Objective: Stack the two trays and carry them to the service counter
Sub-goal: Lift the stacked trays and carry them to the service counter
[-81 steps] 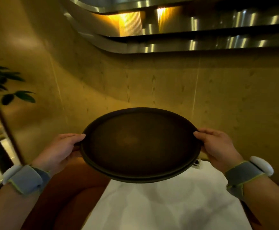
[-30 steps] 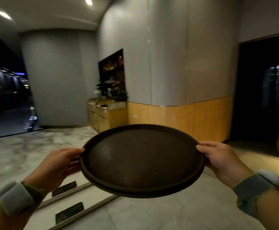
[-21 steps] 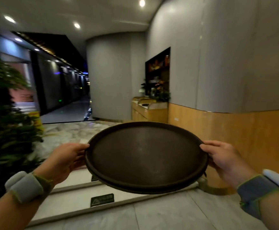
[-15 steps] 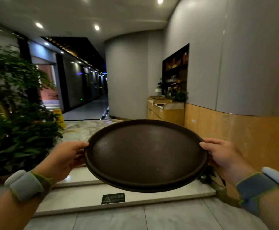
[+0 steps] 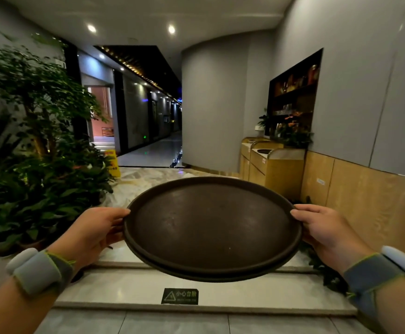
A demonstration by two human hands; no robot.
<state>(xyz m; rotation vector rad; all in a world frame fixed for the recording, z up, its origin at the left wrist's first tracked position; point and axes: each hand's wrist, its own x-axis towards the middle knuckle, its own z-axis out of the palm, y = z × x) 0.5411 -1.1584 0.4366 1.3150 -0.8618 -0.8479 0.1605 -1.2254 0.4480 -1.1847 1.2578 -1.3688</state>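
Now turned toward the corridor; stacked trays level between left hand and right hand, each gripping the rim.

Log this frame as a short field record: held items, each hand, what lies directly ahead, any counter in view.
held: two round dark trays, stacked, level
left hand: grips left rim
right hand: grips right rim
ahead: raised step with black warning plate
left side: potted plants
right side: yellow wooden counter against the wall, a dark tray-like disc on top
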